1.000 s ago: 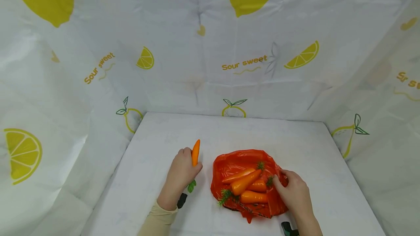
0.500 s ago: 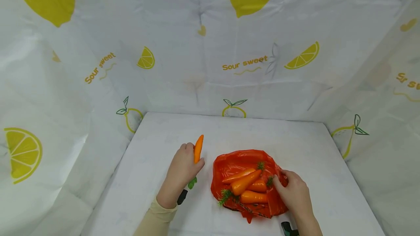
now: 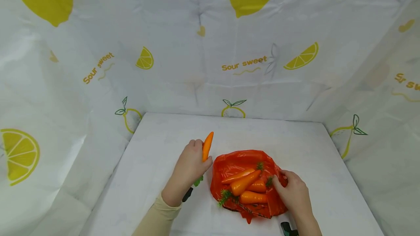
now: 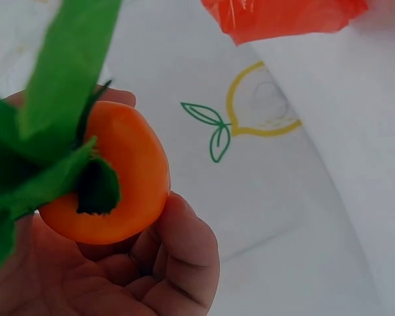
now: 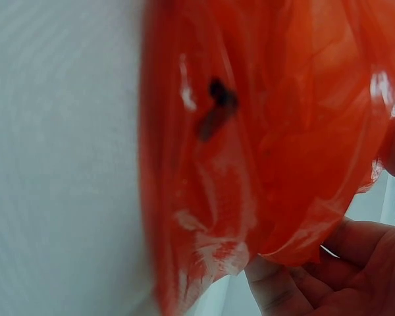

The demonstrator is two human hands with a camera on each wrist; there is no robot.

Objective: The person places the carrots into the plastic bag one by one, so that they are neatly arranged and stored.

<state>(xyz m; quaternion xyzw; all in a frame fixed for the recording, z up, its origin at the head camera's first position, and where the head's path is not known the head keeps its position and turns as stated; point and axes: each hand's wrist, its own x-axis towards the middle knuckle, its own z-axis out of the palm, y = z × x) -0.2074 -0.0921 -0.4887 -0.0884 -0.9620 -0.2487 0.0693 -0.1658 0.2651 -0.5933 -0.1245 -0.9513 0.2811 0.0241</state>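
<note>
In the head view my left hand [image 3: 190, 163] grips an orange carrot [image 3: 207, 146], tip pointing up and away, to the left of a red plastic bag [image 3: 229, 158]. The left wrist view shows that carrot's blunt end [image 4: 135, 171] with green leaves [image 4: 59, 85], fingers curled round it. Several more carrots [image 3: 242, 183] with green tops lie in the bag's open mouth. My right hand [image 3: 296, 194] pinches the bag's right edge between thumb and fingers. Up close in the right wrist view, the bag's red plastic [image 5: 296, 131] hides the carrots.
The bag rests on a white table [image 3: 170, 130]. Behind and at both sides hangs a white sheet [image 3: 183, 83] printed with lemons and words. A dark wrist strap part [image 3: 288, 228] shows beside the right wrist.
My left hand has moved right and slightly away from the body with the carrot, closer to the bag. The right hand and the bag have stayed in place.
</note>
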